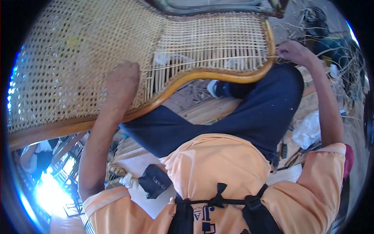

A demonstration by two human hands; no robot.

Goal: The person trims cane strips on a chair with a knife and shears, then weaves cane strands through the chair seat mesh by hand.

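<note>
A wooden frame (202, 75) with woven cane (82, 43) lies across my knees, its curved edge toward me. The weave is dense on the left; the right section has looser rows, with gaps near the curved edge. A pale cane strand (218, 61) crosses this section between my hands. My left hand (122, 84) is closed against the woven cane, at the strand's left end; its fingertips are mostly hidden. Just beyond the frame's right end, my right hand (294, 52) pinches the strand's other end.
Loose cane strands (339, 54) hang tangled at the far right. A clear plastic bag (307, 130) lies by my right arm. A dark pouch (154, 181) and a coil of fibre (116, 169) are near my left elbow. Wooden boards (212, 111) lie beneath my legs.
</note>
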